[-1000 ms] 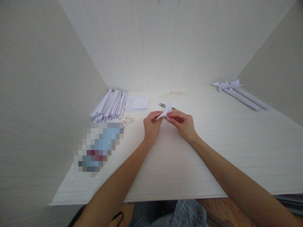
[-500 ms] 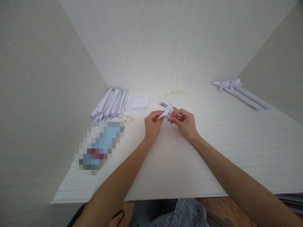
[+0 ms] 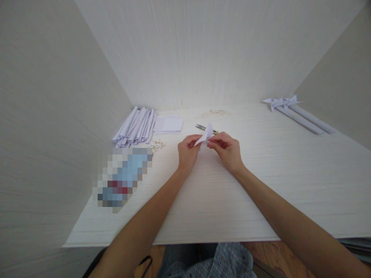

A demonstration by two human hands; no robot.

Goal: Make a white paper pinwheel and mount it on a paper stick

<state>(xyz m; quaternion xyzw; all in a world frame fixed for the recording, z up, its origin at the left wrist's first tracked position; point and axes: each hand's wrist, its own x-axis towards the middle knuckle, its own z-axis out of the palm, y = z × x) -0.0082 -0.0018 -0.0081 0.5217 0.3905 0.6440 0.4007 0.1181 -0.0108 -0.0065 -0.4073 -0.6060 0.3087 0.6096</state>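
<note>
Left grip [image 3: 189, 152] and right grip [image 3: 227, 150], both pinched on curled white paper [image 3: 206, 133], centre of the frame!

Just beyond it on the bench [image 3: 220, 208] lie the snips [image 3: 202, 127]; rolled papers [image 3: 139, 125] stack left of centre, flat sheets [image 3: 171, 124] beside them, and two paper pinwheels [image 3: 284, 102] rest upper right, their sticks [image 3: 300, 120] slanting down towards the right edge.
</note>
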